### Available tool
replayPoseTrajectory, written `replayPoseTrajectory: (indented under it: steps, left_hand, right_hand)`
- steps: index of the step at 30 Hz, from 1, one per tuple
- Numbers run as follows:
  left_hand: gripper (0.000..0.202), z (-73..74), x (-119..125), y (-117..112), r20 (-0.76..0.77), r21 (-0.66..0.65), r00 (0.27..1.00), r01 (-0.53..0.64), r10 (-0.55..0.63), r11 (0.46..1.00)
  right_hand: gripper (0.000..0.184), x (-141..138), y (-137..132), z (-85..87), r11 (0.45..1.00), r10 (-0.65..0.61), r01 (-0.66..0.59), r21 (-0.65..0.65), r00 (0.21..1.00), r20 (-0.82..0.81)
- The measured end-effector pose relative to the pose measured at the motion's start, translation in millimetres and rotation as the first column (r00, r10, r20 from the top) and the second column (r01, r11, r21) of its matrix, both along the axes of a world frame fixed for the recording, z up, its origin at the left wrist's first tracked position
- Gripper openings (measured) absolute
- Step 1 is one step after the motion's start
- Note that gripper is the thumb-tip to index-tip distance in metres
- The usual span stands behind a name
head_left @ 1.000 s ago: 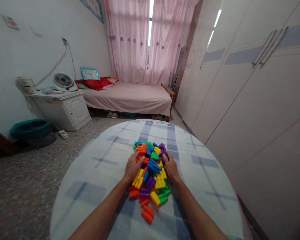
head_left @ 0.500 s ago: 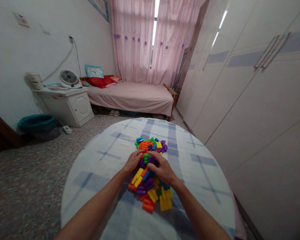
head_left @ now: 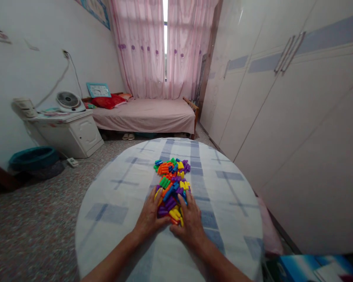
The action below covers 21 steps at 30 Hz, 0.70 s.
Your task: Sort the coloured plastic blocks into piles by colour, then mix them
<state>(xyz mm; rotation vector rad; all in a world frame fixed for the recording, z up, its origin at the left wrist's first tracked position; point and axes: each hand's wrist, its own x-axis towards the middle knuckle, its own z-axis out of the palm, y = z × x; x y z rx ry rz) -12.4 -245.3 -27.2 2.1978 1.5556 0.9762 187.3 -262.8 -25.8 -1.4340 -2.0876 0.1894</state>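
Note:
A pile of colourful plastic building blocks (head_left: 170, 189) lies in the middle of the round table, in orange, green, blue, purple and yellow. My left hand (head_left: 150, 214) rests against the near left side of the pile, fingers spread and pointing away from me. On the near right side, my right hand (head_left: 190, 219) touches the blocks with its fingers apart. Between the two thumbs, yellow blocks (head_left: 175, 214) and purple blocks show. Some blocks are hidden under the fingers. Beyond both hands, orange blocks (head_left: 164, 168) lie at the far end of the pile.
The round table (head_left: 106, 235) has a blue and white checked cloth. Behind it stands a bed (head_left: 147, 115). At left are a white cabinet (head_left: 85, 135) with a fan (head_left: 70, 101) and a teal-lined bin (head_left: 35, 158). A wardrobe (head_left: 282, 117) lines the right.
Both hands have moved from the top of the pile back to its near sides, and the near blocks are gathered closer together. The view has turned slightly to the right.

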Motion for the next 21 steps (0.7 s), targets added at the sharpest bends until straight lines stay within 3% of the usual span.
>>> replayPoseTrajectory:
  steps: [5,9,14,17,21]
  left_hand:
    - [0.074,2.3,10,44,0.133,0.019,0.985,-0.117,0.113,0.993]
    - [0.058,12.4,14,76,0.218,0.073,0.963,-0.179,0.159,0.981]
    - [0.051,27.4,18,90,0.203,0.097,0.962,-0.207,0.185,0.973]
    - [0.051,24.2,6,77,0.127,0.141,0.963,-0.255,0.238,0.956]
    - [0.047,6.4,-31,50,-0.011,0.161,0.94,-0.336,0.342,0.928]
  right_hand:
    - [0.08,-12,38,19.9,0.999,-0.034,0.037,0.034,0.997,-0.075]
    - [0.07,-19,73,37.8,0.998,-0.061,0.066,0.015,0.977,-0.204]
    - [0.068,-16,107,62.1,1.0,0.004,-0.005,-0.005,0.954,-0.3]
    - [0.067,3,95,65.0,0.998,-0.043,0.054,0.028,0.951,-0.305]
    - [0.074,35,38,51.4,0.985,-0.174,0.174,-0.015,0.976,-0.127]
